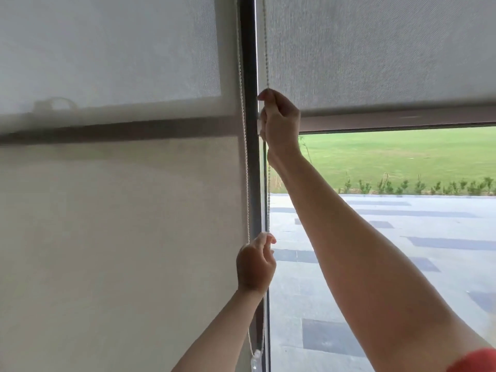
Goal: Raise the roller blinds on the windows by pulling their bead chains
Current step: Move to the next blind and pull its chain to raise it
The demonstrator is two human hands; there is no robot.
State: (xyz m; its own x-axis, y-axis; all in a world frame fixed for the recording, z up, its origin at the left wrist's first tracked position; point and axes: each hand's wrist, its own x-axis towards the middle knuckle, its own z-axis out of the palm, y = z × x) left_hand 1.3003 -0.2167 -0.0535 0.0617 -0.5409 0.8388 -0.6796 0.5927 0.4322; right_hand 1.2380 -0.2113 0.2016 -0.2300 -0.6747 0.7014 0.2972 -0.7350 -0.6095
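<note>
The right window's grey roller blind (375,55) is partly raised, and its bottom bar (397,120) sits about a third of the way down the view. Its bead chain (269,189) hangs beside the dark window frame (248,76). My right hand (280,122) is raised high and shut on the chain just below the blind's lower edge. My left hand (256,264) grips the same chain lower down. The left window's blind (107,210) hangs fully lowered, with its own white bead chain (243,103) running along the frame.
Through the uncovered glass I see a paved terrace (389,264), a row of small shrubs (429,186) and a lawn (402,154). A chain weight or connector (256,355) dangles near the bottom of the frame.
</note>
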